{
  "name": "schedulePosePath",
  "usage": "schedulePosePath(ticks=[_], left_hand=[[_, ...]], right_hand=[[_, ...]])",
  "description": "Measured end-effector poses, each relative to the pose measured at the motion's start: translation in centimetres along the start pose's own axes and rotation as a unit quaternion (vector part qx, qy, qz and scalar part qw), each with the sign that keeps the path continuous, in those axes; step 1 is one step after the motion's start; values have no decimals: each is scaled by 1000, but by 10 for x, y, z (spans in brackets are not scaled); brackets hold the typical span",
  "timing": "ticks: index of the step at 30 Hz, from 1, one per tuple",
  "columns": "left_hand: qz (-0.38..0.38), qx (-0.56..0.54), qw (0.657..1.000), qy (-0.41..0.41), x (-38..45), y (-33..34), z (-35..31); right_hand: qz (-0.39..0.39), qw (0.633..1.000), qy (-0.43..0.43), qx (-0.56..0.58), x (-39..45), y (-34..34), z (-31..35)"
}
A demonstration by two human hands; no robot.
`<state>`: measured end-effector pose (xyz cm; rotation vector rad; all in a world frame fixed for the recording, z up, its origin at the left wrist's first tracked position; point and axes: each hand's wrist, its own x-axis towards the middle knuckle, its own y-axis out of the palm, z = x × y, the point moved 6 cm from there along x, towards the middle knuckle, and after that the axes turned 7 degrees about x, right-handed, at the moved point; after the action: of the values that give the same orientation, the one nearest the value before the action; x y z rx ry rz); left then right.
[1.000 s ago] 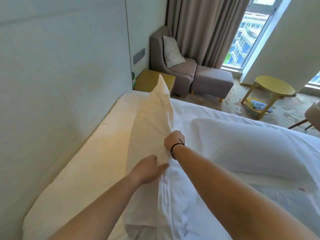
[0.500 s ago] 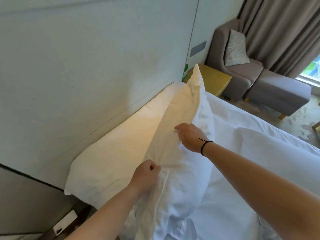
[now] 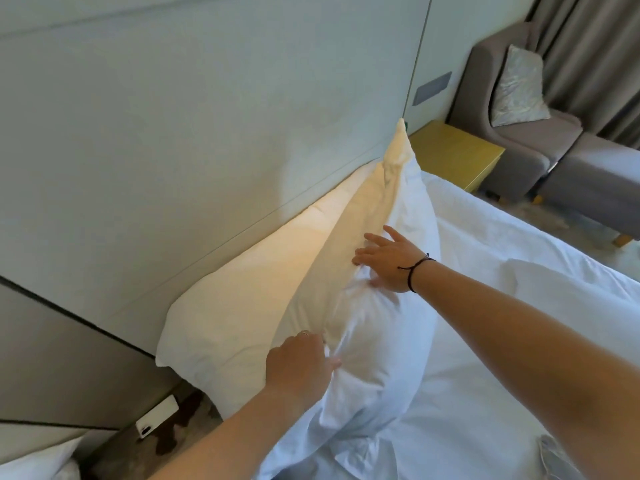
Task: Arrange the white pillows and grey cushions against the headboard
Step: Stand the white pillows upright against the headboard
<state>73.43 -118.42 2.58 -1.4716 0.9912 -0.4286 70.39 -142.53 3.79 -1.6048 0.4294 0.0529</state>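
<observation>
A white pillow [image 3: 374, 327] stands on its long edge, leaning toward a second white pillow [image 3: 239, 296] that rests against the pale headboard [image 3: 207, 133]. My right hand [image 3: 389, 259] lies flat on the front pillow's upper face, fingers spread. My left hand [image 3: 299, 367] presses its lower part, fingers loosely extended, holding nothing. A third white pillow [image 3: 581, 306] lies on the white bed [image 3: 485, 393] at the right. A grey patterned cushion [image 3: 517, 86] sits on the armchair.
A yellow bedside table [image 3: 453, 154] stands beyond the pillows. A grey armchair [image 3: 502, 133] and footstool [image 3: 599, 181] are at the upper right, before curtains. A white phone [image 3: 157, 417] lies on a dark surface at the lower left.
Both hands let go of the front pillow's edge and now lie open on it. The pillow has tipped closer to the headboard. My view has swung left.
</observation>
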Motion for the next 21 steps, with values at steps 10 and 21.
schedulePosePath(ticks=[10, 21], left_hand=[[-76, -29, 996, -41, 2, -19, 26], [-226, 95, 969, 2, 25, -119, 57]], right_hand=[[-36, 999, 13, -37, 18, 1, 9], [-176, 977, 40, 113, 7, -58, 4]])
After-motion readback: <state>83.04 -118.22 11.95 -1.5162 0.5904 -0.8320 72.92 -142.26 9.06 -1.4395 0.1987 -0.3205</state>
